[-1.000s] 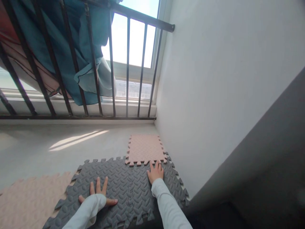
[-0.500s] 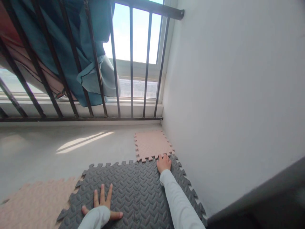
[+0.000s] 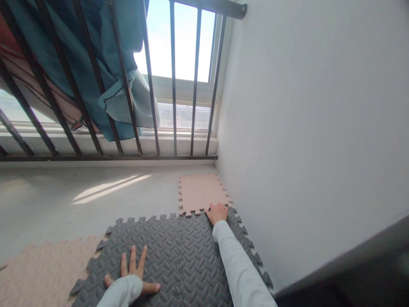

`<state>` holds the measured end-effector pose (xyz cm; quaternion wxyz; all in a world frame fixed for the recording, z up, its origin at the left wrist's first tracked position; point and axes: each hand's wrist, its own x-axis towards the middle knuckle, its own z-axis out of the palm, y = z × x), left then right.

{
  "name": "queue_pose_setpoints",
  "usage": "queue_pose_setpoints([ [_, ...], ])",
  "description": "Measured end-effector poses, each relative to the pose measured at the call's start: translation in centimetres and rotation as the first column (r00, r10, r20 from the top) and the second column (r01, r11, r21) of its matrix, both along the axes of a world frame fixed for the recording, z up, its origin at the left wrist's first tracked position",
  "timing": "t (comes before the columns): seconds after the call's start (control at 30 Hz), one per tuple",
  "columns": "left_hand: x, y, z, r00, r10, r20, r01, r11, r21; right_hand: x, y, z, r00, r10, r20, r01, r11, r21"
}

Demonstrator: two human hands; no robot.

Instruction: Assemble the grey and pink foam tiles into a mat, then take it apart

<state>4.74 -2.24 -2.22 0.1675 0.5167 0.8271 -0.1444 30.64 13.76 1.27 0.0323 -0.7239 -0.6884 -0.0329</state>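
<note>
My left hand [image 3: 133,273] lies on the dark grey foam mat [image 3: 156,243], fingers spread and palm down. Farther forward, my right hand [image 3: 217,213] rests at the seam where the grey mat meets a small pink foam tile [image 3: 200,192]. Its fingers are apart and slightly bent, their tips on the seam and the pink tile's near edge. That tile's near edge sits against the grey mat's far edge; the part of the joint under my right hand is hidden. Jigsaw teeth run along the outer edges of both.
Another pink foam mat [image 3: 47,273] lies to the left of the grey one. A white wall [image 3: 303,128] rises close on the right. Dark railing bars [image 3: 174,94] stand ahead, with blue cloth [image 3: 86,72] behind them by the window. Grey floor [image 3: 96,217] lies between.
The view has shifted slightly, so the scene sits a little farther left. My right hand's fingers have moved slightly at the seam; my left hand stays flat on the grey mat.
</note>
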Motion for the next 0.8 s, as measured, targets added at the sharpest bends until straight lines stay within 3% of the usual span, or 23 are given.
queue_pose_setpoints([
  [0.27,0.0,0.0,0.3,1.0,-0.011,0.008,0.011,1.0,-0.027,-0.5,0.3,-0.1,0.999,-0.046,-0.006,0.046,0.999,0.018],
  [0.53,-0.9,0.2,-2.1,1.0,-0.016,-0.01,0.016,0.999,0.028,-0.7,0.4,-0.1,0.999,-0.049,-0.022,0.05,0.999,0.018],
  [0.67,-0.9,0.2,-2.1,1.0,-0.014,0.001,0.014,0.998,0.055,0.6,0.4,0.3,0.999,-0.046,-0.019,0.047,0.998,0.043],
  [0.8,-0.5,0.1,-1.4,1.0,0.005,0.002,-0.006,0.999,0.044,2.9,0.7,0.4,0.992,-0.124,-0.003,0.124,0.991,0.044],
])
